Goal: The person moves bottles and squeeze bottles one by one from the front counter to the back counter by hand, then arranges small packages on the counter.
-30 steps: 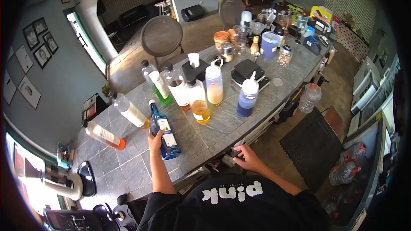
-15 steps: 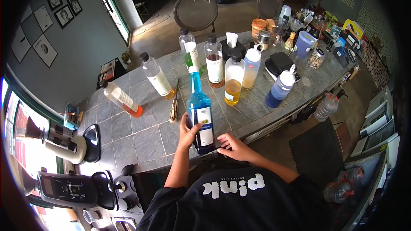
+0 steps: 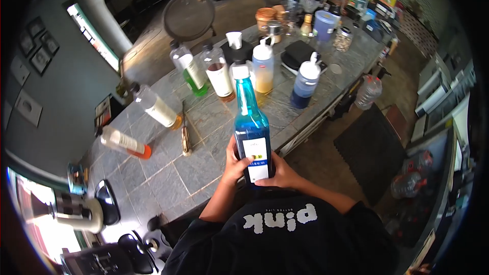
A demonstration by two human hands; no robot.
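A tall blue syrup bottle (image 3: 252, 127) with a white cap and white label stands roughly upright close to my chest, at the counter's near edge. My left hand (image 3: 236, 165) wraps its left side, thumb across the label. Around the lower right side closes my right hand (image 3: 283, 173), its thumb near the label's bottom. Both hands' far fingers are hidden behind the glass. Beyond it are a bottle of green liquid (image 3: 194, 77), a bottle of dark red-brown liquid (image 3: 219, 75) and a squeeze bottle of amber liquid (image 3: 263, 71). Another dark-capped bottle is mostly hidden behind the blue one.
On the tiled counter (image 3: 168, 173) stand an orange-liquid bottle (image 3: 124, 142), an amber-bottomed bottle (image 3: 157, 107) and a blue squeeze bottle (image 3: 305, 85). A slim tool (image 3: 185, 140) lies among them. Jars and cups crowd the far right; a coffee grinder (image 3: 76, 214) is at left.
My right hand, free beside the bottle before, has closed on its lower side. The blue bottle has come nearer my body, and my view has turned right.
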